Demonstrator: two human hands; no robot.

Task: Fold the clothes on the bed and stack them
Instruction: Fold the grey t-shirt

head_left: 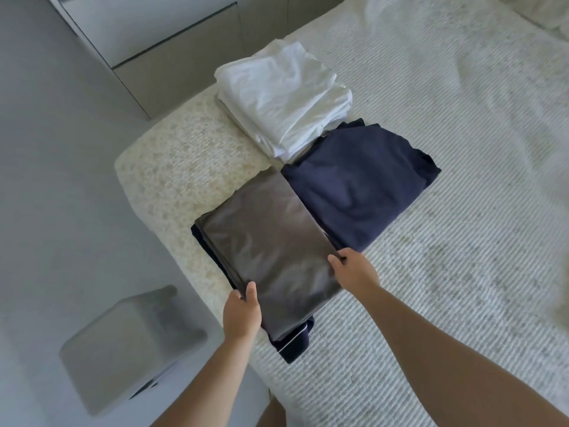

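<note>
Both hands pinch the folded grey garment (268, 257) on the bed (431, 211): left grip (241, 312) at 7 o'clock corner, right grip (354, 272) at 4 o'clock. It lies on a dark navy piece (292, 343).

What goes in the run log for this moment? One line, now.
left hand: grips grey garment | right hand: grips grey garment | under it: navy piece | beside: navy stack, white stack
</note>
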